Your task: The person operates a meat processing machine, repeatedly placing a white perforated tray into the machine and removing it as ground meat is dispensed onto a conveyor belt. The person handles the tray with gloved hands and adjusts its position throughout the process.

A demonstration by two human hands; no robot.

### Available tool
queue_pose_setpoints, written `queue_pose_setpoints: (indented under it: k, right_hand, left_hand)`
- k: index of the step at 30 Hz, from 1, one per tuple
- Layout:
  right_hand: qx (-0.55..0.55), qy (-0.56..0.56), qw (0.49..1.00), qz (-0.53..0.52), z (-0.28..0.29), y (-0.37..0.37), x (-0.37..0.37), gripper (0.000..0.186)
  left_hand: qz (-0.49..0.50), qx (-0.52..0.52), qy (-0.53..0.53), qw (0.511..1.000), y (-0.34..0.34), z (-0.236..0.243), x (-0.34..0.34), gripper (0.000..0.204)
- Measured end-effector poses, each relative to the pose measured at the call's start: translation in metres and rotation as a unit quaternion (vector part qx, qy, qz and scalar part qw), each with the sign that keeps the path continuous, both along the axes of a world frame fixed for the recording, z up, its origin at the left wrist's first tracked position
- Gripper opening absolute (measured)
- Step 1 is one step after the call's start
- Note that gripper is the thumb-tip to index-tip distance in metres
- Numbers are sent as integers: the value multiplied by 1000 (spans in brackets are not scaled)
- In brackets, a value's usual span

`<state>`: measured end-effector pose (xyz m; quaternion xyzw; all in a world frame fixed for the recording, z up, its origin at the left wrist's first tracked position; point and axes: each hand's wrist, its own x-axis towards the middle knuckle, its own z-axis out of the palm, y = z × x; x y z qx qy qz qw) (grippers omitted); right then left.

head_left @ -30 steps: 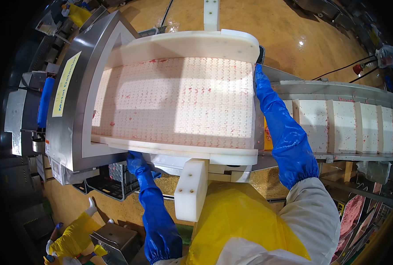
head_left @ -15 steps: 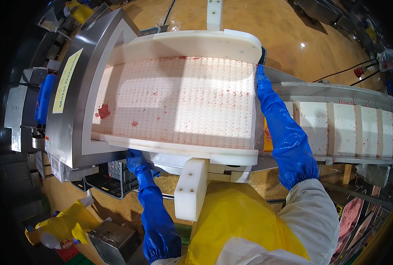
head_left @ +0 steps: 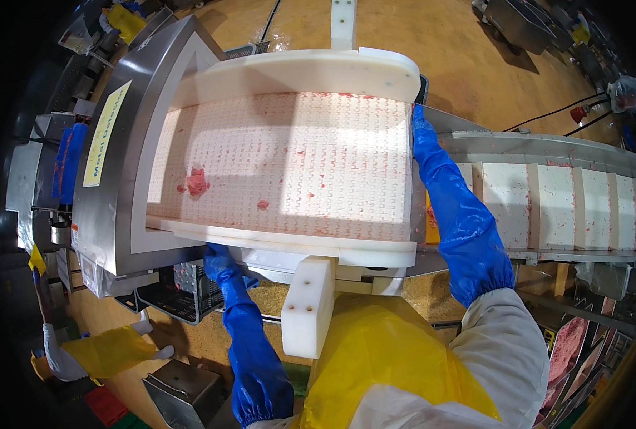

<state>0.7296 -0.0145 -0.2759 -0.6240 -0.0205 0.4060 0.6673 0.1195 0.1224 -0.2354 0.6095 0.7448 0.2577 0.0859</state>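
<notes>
A white mesh conveyor belt (head_left: pixel 246 154) stretches in front of me, with a lump of pink-red ground meat (head_left: pixel 197 184) and small scraps on its left half. Below the near side rail, my left hand (head_left: pixel 220 261) in a blue glove reaches under the machine's edge; its fingers are hidden. My right hand (head_left: pixel 421 123), also in blue, stretches across the belt's right end to the far corner beside the white side guard (head_left: pixel 296 71). It is seen edge-on, so how its fingers are set does not show.
A steel metal detector housing (head_left: pixel 117 157) arches over the belt's left end. At right, a cleated white conveyor (head_left: pixel 554 207) runs away. A white block (head_left: pixel 308 307) juts toward me. Black crates (head_left: pixel 182 297) and a steel bin (head_left: pixel 182 390) stand lower left, near a person in a yellow apron (head_left: pixel 110 350).
The meat lump and scraps have travelled right along the belt. My hands stay in nearly the same places. The person at lower left has shifted, an arm now stretched out with something yellow.
</notes>
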Motion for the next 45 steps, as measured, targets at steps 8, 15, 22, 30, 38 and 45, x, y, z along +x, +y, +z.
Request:
queue_pose_setpoints:
  k: [8, 15, 22, 30, 38, 45]
  right_hand:
    - [41, 6, 999, 8, -14, 3, 3, 78]
    - [65, 15, 997, -31, 14, 9, -20, 76]
    - [33, 21, 999, 13, 6, 8, -11, 79]
    - [36, 51, 998, -14, 25, 3, -22, 75]
    - [53, 46, 998, -10, 5, 2, -7, 77]
    - [4, 42, 999, 2, 13, 6, -16, 74]
  left_hand:
    - [5, -20, 1, 1000, 1, 0, -2, 70]
    - [10, -17, -17, 1000, 1, -1, -6, 68]
    - [19, -5, -2, 1000, 0, 0, -5, 67]
    - [10, 3, 2, 1000, 0, -7, -9, 70]
    - [23, -21, 4, 1000, 2, -4, -4, 73]
    - [24, -13, 16, 1000, -2, -9, -12, 72]
